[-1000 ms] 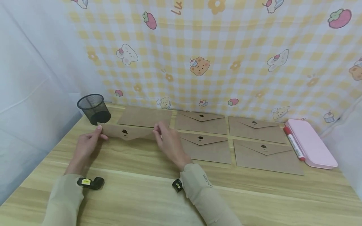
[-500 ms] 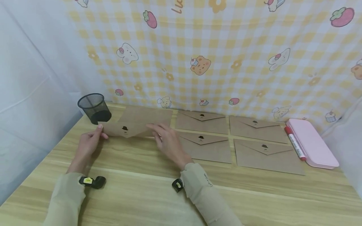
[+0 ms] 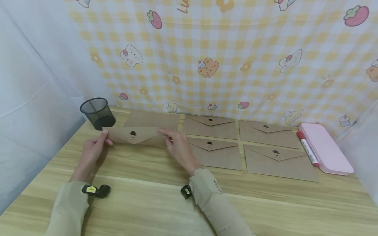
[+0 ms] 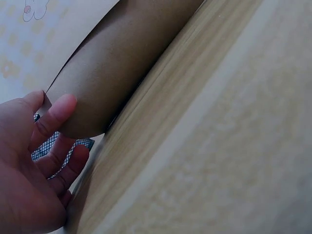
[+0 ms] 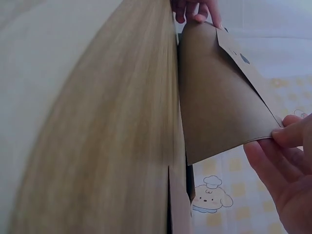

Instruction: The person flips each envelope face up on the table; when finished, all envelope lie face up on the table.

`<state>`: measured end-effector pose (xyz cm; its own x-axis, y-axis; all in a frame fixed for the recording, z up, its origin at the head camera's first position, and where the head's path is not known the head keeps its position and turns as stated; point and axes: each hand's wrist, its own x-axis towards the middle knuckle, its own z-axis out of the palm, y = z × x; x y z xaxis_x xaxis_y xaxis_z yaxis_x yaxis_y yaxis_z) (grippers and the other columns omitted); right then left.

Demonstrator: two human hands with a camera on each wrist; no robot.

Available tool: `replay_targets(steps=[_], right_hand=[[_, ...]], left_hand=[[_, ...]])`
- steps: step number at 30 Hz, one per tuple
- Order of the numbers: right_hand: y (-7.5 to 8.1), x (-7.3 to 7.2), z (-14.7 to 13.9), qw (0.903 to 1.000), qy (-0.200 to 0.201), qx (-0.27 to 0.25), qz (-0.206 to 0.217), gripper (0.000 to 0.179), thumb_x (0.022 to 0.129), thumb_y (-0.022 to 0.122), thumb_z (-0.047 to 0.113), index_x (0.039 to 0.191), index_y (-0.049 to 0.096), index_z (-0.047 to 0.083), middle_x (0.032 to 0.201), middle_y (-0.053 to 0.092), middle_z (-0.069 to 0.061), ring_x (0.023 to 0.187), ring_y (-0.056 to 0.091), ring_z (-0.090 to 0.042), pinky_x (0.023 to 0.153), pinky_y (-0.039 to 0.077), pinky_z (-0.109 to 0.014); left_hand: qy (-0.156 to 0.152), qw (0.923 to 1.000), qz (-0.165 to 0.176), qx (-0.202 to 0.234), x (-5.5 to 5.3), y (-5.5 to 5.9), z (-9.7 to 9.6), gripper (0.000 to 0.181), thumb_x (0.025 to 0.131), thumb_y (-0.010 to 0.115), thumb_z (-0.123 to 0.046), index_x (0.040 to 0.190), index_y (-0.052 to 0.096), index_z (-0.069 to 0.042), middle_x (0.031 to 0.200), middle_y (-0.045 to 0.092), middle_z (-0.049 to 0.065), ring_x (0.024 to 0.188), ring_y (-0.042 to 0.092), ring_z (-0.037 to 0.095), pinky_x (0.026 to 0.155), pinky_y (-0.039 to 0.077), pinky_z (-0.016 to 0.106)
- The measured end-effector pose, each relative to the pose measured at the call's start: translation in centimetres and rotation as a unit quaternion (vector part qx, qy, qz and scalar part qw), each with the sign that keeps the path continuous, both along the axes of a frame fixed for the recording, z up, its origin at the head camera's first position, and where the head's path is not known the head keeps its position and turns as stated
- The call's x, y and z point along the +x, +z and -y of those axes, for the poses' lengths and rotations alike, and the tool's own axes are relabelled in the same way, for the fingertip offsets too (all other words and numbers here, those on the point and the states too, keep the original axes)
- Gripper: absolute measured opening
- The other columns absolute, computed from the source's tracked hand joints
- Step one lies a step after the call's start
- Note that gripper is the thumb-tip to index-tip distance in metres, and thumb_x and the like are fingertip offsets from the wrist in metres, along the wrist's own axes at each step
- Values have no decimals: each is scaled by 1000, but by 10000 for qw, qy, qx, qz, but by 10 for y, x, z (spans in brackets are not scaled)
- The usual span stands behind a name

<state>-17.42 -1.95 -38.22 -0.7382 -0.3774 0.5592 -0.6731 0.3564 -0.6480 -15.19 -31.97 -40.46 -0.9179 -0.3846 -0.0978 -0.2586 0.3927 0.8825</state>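
A brown kraft envelope [image 3: 127, 133] with a hat-and-moustache print on its flap is held raised and tilted at the left of the table. My left hand [image 3: 94, 149] pinches its left end between thumb and fingers. At the right end my right hand [image 3: 180, 147] pinches the upper corner, thumb against fingers. In the right wrist view the envelope [image 5: 219, 102] bows, its flap standing off the body. The left wrist view shows the envelope's curved underside [image 4: 112, 73] close to the wood. Behind it lies another envelope [image 3: 150, 118], partly hidden, with no flap in sight.
Several flapped envelopes [image 3: 214, 157] lie in two rows to the right. A pink case [image 3: 325, 149] and a red-capped marker [image 3: 307, 149] sit at the far right. A black mesh pen holder [image 3: 98, 113] stands at the back left, before a checked curtain [image 3: 224, 42].
My right hand has shifted its fingers onto the envelope's upper right corner. The envelope's face has tipped more toward the head camera. My left hand keeps its grip nearly in place.
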Motion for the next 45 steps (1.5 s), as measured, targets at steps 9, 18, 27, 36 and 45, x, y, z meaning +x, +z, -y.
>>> replay_targets(steps=[9, 18, 27, 36, 45], right_hand=[[-1, -2, -2, 9980, -162, 480, 381, 43, 81, 70, 1, 122, 61, 11, 84, 67, -5, 71, 64, -11, 60, 47, -12], [-1, -3, -3, 9970, -373, 425, 523, 48, 80, 67, -5, 124, 60, 12, 96, 67, -8, 74, 60, -12, 61, 46, -15], [1, -4, -5, 9987, -439, 265, 5, 46, 82, 65, -6, 125, 59, 10, 119, 61, -7, 79, 60, -12, 66, 47, -14], [0, -5, -4, 9965, -603, 499, 279, 43, 83, 65, -2, 124, 58, 6, 115, 63, -8, 75, 59, -12, 63, 46, -15], [0, -5, -8, 9879, -718, 1112, 807, 48, 85, 65, 6, 131, 52, 8, 108, 61, -11, 69, 55, -12, 59, 46, -19]], left_hand=[[27, 10000, 8, -17, 1, 2, 1, 58, 87, 39, -66, 58, 67, -23, 108, 57, 4, 98, 40, 20, 78, 27, 25], [42, 9999, 139, 19, -2, 10, -6, 61, 85, 40, -69, 62, 68, -19, 103, 57, 6, 96, 40, 20, 78, 28, 29], [57, 10000, -1, -75, -2, 27, -12, 52, 87, 47, -61, 61, 66, -21, 86, 56, -5, 84, 39, 19, 63, 30, 30], [-330, 9983, -134, -453, 4, 43, -13, 53, 88, 49, -58, 81, 70, -9, 86, 56, -11, 93, 44, 14, 74, 35, 26], [-1756, 9531, -684, -2369, 0, 41, -17, 20, 82, 69, -16, 93, 63, -1, 93, 59, 17, 81, 55, 27, 64, 42, 30]])
